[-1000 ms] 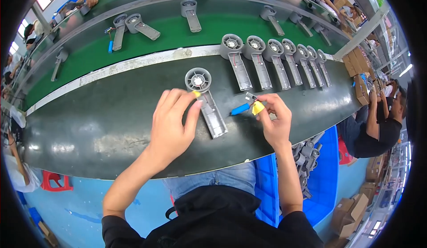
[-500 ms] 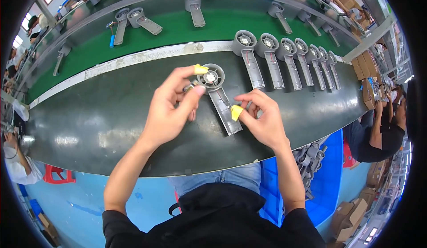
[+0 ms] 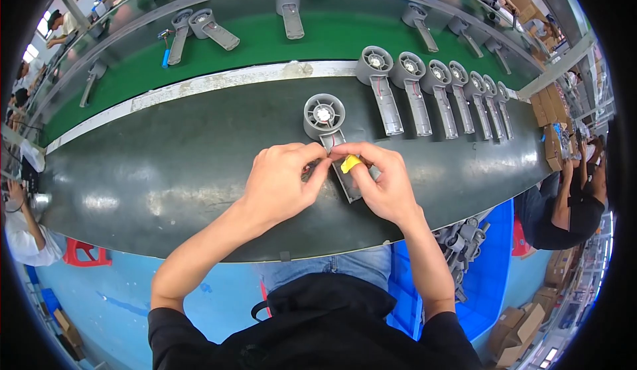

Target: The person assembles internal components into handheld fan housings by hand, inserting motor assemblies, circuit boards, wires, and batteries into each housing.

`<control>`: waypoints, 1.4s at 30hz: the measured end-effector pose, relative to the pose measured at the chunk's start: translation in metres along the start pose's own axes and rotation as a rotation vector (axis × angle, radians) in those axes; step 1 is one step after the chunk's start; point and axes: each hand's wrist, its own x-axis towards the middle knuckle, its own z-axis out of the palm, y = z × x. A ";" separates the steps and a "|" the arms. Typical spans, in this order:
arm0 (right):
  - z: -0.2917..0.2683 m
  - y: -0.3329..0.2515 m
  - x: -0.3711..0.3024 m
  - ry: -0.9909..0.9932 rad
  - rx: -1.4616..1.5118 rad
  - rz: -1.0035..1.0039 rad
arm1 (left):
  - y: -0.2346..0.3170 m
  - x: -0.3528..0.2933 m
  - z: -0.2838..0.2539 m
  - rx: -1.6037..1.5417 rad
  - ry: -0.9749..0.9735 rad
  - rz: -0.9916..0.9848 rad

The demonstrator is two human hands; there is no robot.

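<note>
A grey handheld fan housing [image 3: 324, 113] lies on the dark table in front of me, its round ringed head away from me. Its open, trough-like handle [image 3: 350, 191] points toward me, partly covered by my fingers. My left hand [image 3: 280, 179] is closed in a pinch over the upper handle, thumb and forefinger together. Beside it, my right hand [image 3: 388, 185] is also closed, its fingertips meeting the left ones; yellow tape wraps its thumb. What the fingertips hold is too small and hidden to name. A thin reddish wire shows in the handle just above them.
Several similar fan housings [image 3: 383, 105] stand in a row at the right. Across a white strip runs a green belt [image 3: 252, 45] with more housings and a blue-handled tool [image 3: 165, 57]. A blue bin [image 3: 494, 264] of grey parts sits by my right side. Other people work around.
My left hand has moved from the fan's round head down to the handle and met my right hand. The small metallic piece seen in it before is now hidden.
</note>
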 end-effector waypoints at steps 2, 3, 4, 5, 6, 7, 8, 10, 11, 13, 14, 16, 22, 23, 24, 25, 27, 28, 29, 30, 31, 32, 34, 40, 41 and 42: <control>0.001 0.003 0.003 -0.020 0.039 -0.014 | -0.006 -0.002 -0.002 0.037 0.056 0.016; 0.000 0.001 0.005 -0.017 0.039 -0.013 | -0.006 -0.002 -0.004 0.037 0.054 0.017; -0.001 -0.003 0.009 -0.006 -0.036 -0.055 | -0.006 -0.002 -0.008 0.107 0.073 0.060; -0.001 -0.005 0.012 0.005 -0.111 -0.096 | -0.006 -0.003 -0.011 0.177 0.092 0.103; 0.001 -0.003 0.016 0.006 -0.109 -0.095 | -0.009 -0.003 -0.012 0.177 0.090 0.103; 0.006 0.000 0.020 0.025 -0.196 -0.209 | -0.014 -0.003 -0.013 0.244 0.124 0.204; 0.010 0.003 0.022 0.045 -0.282 -0.322 | -0.017 -0.002 -0.013 0.309 0.157 0.306; 0.014 0.009 0.026 0.066 -0.356 -0.371 | -0.021 -0.001 -0.014 0.307 0.156 0.303; 0.017 0.011 0.027 0.087 -0.429 -0.422 | -0.023 -0.001 -0.014 0.307 0.156 0.298; 0.021 0.014 0.027 0.105 -0.468 -0.419 | -0.024 0.000 -0.012 0.220 0.164 0.246; 0.024 0.014 0.026 0.125 -0.507 -0.418 | -0.025 0.000 -0.012 0.134 0.171 0.195; 0.026 0.011 0.027 0.124 -0.521 -0.409 | -0.026 -0.001 -0.011 0.054 0.140 0.123; 0.027 0.015 0.026 0.133 -0.564 -0.420 | -0.029 0.001 -0.013 -0.143 0.068 -0.050; 0.027 0.014 0.027 0.135 -0.569 -0.417 | -0.030 0.003 -0.013 -0.168 0.062 -0.059; 0.029 0.019 0.029 0.174 -0.525 -0.475 | -0.033 0.003 -0.012 -0.219 0.070 0.001; 0.029 0.018 0.029 0.172 -0.523 -0.467 | -0.034 0.002 -0.013 -0.221 0.065 -0.005; 0.029 0.014 0.028 0.173 -0.372 -0.291 | -0.032 0.000 -0.019 -0.211 0.016 -0.023; 0.030 0.015 0.029 0.186 -0.286 -0.271 | -0.030 -0.001 -0.019 -0.213 0.013 -0.029; 0.031 0.015 0.028 0.182 -0.284 -0.266 | -0.028 -0.002 -0.017 -0.233 0.037 -0.055; 0.031 0.014 0.028 0.184 -0.232 -0.237 | -0.027 -0.003 -0.016 -0.254 0.061 -0.080; 0.031 0.013 0.028 0.185 -0.180 -0.209 | -0.028 -0.004 -0.015 -0.255 0.060 -0.087; 0.033 0.013 0.027 0.180 -0.178 -0.204 | -0.031 -0.005 -0.013 -0.258 0.079 -0.032; 0.035 0.014 0.027 0.178 -0.111 -0.187 | -0.037 -0.006 -0.010 -0.210 0.107 0.070; 0.034 0.013 0.027 0.200 -0.071 -0.158 | -0.030 -0.004 -0.021 -0.292 -0.026 0.033; 0.034 0.014 0.027 0.198 -0.071 -0.158 | -0.031 -0.004 -0.020 -0.292 -0.026 0.031; 0.035 0.014 0.026 0.195 -0.071 -0.163 | -0.034 -0.005 -0.019 -0.282 -0.021 0.023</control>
